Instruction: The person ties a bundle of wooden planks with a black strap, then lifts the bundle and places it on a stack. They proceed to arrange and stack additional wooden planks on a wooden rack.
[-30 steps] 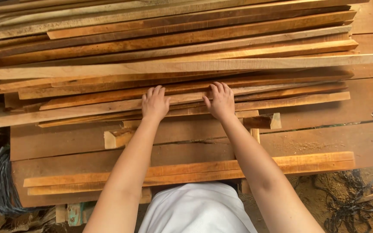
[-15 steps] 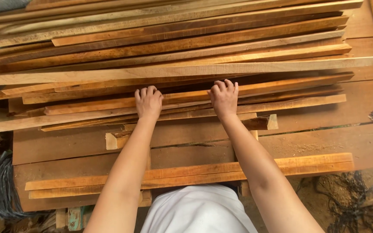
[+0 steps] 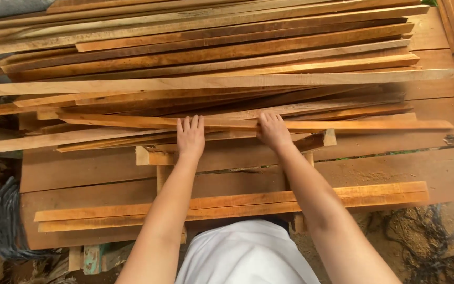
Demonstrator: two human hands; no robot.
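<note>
A long thin wooden slat (image 3: 374, 125) lies across the near edge of a big pile of similar slats (image 3: 211, 58). Both my hands rest on top of it, fingers hooked over its far edge. My left hand (image 3: 190, 138) is near the slat's middle, fingers straight and close together. My right hand (image 3: 272, 129) sits a hand's width further right, fingers curled over the slat. Beneath the hands, a short wooden crosspiece (image 3: 227, 155) carries the slats.
Wide planks (image 3: 80, 173) form a platform under the pile. Two orange slats (image 3: 374, 193) lie side by side near its front edge. A black bundle (image 3: 6, 221) hangs at the left. Dirt and roots (image 3: 421, 236) show at the lower right.
The slat under my hands has come out of the pile towards me and now lies more level. Both hands stayed on it and moved nearer with it.
</note>
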